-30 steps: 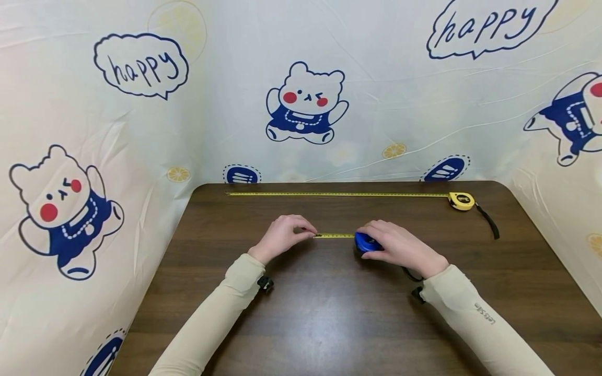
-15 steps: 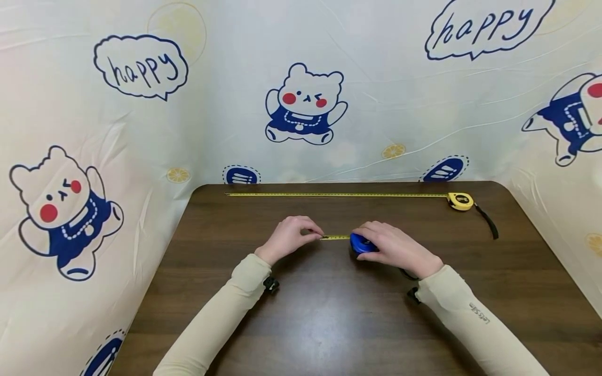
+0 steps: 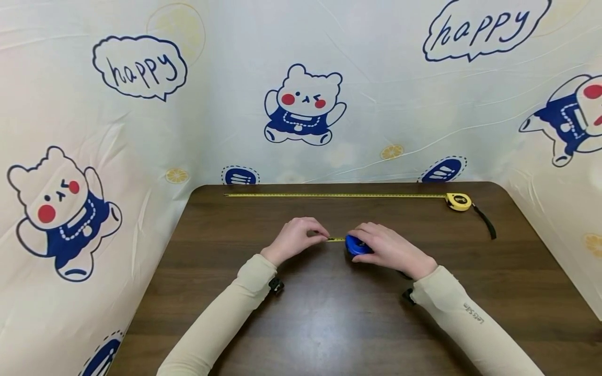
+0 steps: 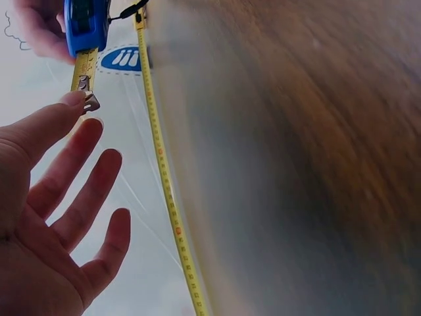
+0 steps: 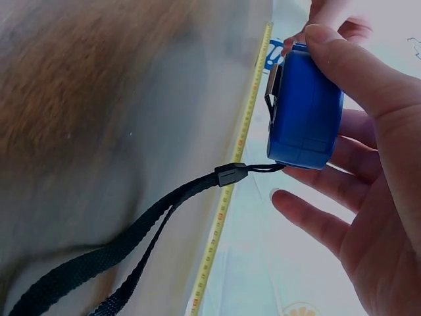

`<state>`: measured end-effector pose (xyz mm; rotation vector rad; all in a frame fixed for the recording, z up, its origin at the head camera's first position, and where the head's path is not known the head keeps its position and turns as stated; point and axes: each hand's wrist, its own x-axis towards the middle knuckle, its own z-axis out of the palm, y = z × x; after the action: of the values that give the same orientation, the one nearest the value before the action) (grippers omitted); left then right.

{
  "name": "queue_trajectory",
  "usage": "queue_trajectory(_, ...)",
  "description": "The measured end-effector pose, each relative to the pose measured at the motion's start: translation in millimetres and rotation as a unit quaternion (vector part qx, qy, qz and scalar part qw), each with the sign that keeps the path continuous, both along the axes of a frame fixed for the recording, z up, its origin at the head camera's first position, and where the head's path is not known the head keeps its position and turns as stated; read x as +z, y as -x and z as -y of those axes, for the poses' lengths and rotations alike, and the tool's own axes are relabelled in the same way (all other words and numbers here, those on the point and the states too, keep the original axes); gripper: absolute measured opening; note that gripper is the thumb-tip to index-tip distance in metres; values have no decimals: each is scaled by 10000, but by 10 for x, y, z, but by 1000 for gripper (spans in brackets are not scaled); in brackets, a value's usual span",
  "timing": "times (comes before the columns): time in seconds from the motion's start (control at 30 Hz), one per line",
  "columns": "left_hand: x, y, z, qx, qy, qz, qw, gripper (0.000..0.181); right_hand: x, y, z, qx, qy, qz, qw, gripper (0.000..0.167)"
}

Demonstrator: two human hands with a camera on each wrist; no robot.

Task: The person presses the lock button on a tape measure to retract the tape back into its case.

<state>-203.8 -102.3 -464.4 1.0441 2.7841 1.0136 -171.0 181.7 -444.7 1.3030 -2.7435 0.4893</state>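
The blue tape measure [image 3: 357,246] is gripped between thumb and fingers by the right hand [image 3: 392,249], near the middle of the table. A short piece of its yellow blade [image 3: 336,239] shows between the two hands. At the blade's metal end hook [image 4: 91,101] the left hand [image 3: 295,239] pinches with its thumb and a fingertip; its other fingers are spread in the left wrist view. A black strap [image 5: 151,224] hangs from the blue case [image 5: 306,108] in the right wrist view.
Along the back of the brown table [image 3: 301,313] lies a yellow tape measure [image 3: 458,201], its long blade [image 3: 329,195] pulled out to the left and its black strap at the right. A printed cloth [image 3: 376,104] stands behind the table.
Both hands have come closer together, the left moving right and the right slightly left. The visible piece of blade between them has become shorter. The yellow tape measure still lies in place.
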Motion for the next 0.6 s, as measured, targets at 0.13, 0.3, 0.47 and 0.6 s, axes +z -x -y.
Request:
queue_trajectory(0.13, 4, -8, -45, -62, -35, 19, 10000, 8, 3, -8, 39, 63, -9, -59, 10000, 59)
queue_trajectory(0.3, 20, -28, -96, -195, -112, 22, 9997, 10, 14, -17, 79, 79, -1, 55, 10000, 57)
queue_trajectory(0.47, 31, -43, -131, -171, 10, -75, 9998, 10, 14, -29, 95, 34, -7, 208, 9998, 55)
queue_trajectory(0.6, 26, -48, -147, -153, 23, -58, 9999, 10, 19, -43, 100, 21, 24, 278, 9996, 55)
